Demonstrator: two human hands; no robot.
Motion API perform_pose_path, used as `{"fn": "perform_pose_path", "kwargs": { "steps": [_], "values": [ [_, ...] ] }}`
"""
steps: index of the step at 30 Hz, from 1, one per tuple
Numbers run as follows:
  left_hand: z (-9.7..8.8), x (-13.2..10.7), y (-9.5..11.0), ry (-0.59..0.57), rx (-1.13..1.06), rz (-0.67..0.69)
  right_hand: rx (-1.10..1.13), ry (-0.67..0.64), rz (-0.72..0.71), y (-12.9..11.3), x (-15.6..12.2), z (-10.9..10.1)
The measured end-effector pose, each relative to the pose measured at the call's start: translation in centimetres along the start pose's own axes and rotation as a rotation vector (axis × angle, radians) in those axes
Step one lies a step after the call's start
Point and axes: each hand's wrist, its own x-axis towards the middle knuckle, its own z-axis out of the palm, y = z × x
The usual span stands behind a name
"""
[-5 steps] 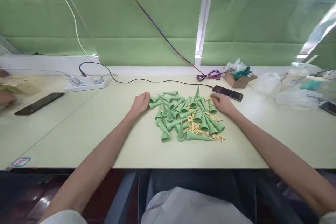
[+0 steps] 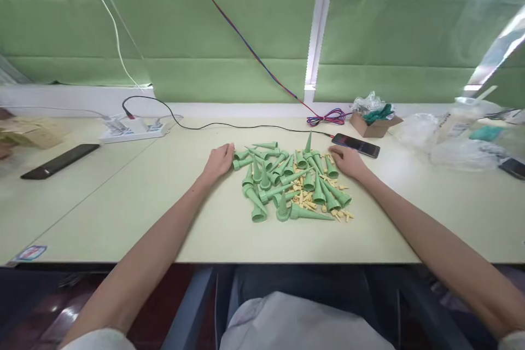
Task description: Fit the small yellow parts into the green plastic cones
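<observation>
Green cones (image 2: 290, 179) and yellow pieces (image 2: 302, 197) lie in the frame's centre, between left hand (image 2: 220, 161) and right hand (image 2: 348, 162); whether either grip is closed, I cannot tell.

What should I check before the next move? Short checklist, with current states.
1. Left hand at the pile's left edge: ok.
2. Right hand at its right edge: ok.
3. Hands free of parts: cannot tell, fingertips partly hidden.
4. Green cones separate from yellow pieces: not ok, intermixed.
5. Parts back from the table's front edge: ok.
6. Cabled phone off the pile: ok, just behind right hand.
</observation>
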Motion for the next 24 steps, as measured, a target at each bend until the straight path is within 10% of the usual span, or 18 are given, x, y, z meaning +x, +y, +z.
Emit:
{"fn": "perform_pose_path", "kwargs": {
  "steps": [24],
  "values": [
    [-0.11,-0.11,0.18,-0.014,-0.053,-0.013,0.015,0.007,-0.025,0.7,0.16,0.29]
  ]
}}
